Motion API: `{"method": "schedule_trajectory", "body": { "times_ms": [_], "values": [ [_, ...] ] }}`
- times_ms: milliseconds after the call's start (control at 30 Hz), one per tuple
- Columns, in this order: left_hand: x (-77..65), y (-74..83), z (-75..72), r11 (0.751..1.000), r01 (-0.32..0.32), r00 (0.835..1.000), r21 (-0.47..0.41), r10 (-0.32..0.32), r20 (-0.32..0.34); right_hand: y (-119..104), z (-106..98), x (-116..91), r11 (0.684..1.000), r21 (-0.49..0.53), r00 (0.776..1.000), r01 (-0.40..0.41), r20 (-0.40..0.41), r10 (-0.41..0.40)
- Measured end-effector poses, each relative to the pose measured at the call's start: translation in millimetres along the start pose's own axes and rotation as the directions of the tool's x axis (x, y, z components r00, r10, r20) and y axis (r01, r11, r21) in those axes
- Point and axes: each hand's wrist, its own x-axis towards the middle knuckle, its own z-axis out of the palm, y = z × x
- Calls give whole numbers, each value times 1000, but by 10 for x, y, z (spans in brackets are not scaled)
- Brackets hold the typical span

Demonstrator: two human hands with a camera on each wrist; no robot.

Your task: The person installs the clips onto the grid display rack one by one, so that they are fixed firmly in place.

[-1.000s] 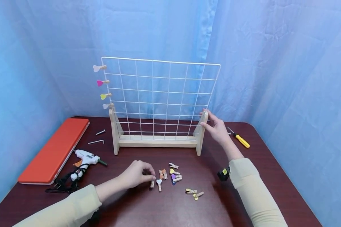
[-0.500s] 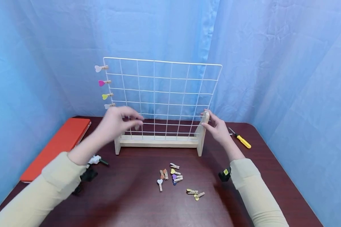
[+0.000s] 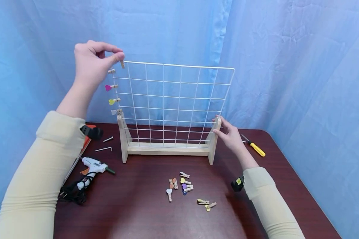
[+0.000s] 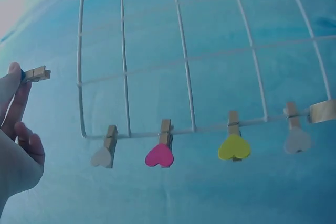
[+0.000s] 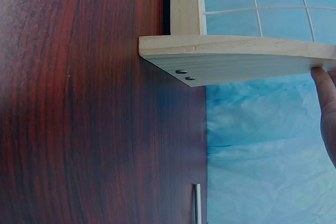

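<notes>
Compared with half a second ago, the left hand (image 3: 91,63) has risen from the lower grid to the left upper corner of the white wire grid (image 3: 176,97). Its grip is pinched closed on a wooden clothespin (image 4: 37,73), which is near the top wire but apart from it. The right hand (image 3: 230,134) stays with thumb and fingers around the right wooden upright (image 3: 214,141). Four heart clips (image 4: 234,147) sit on the grid's left edge. Loose clothespins (image 3: 189,186) lie near, on the worktop (image 3: 143,215); a glue gun (image 3: 94,166) is left, a yellow screwdriver (image 3: 257,149) right. The left sleeve (image 3: 39,166) partly hides a red case (image 3: 86,142).
</notes>
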Motion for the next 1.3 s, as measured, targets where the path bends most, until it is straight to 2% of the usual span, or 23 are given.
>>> {"method": "schedule_trajectory", "body": {
  "times_ms": [133,267,500,667,767,833,933,1000,1067,1167,1233,1300],
  "values": [
    [148,-51,2,998,65,998,13,-65,-25,1,1,2,1000,8,1000,4,2,-4],
    [235,-126,16,995,94,995,24,-94,-18,6,5,4,1000,12,1000,3,4,-3],
    [267,-262,51,995,91,996,27,-91,15,24,13,-3,1000,14,1000,1,11,-1],
    [254,-298,56,995,92,995,31,-93,19,20,14,0,1000,11,1000,3,6,-3],
    [236,-288,42,996,70,997,62,-71,20,5,13,2,1000,12,1000,1,3,-1],
    [205,-265,26,995,30,1000,93,-30,2,-5,16,5,1000,22,1000,1,2,-1],
    [116,-228,22,988,-91,994,128,97,-43,-15,19,3,1000,31,1000,-1,3,1],
    [18,-202,54,973,-186,979,136,196,-61,-16,19,1,1000,30,1000,-1,3,1],
    [-112,-197,122,957,-268,961,115,274,-45,-19,15,-1,1000,22,1000,-3,5,3],
    [-361,-244,287,946,-321,947,49,319,41,-20,4,1,1000,16,1000,-11,1,11],
    [-565,-329,430,947,-320,937,9,315,148,-19,-4,4,1000,17,1000,-10,-1,10],
    [-804,-438,588,954,-300,914,-7,290,282,-15,-9,9,1000,21,1000,-4,-3,4]
  ]
}}
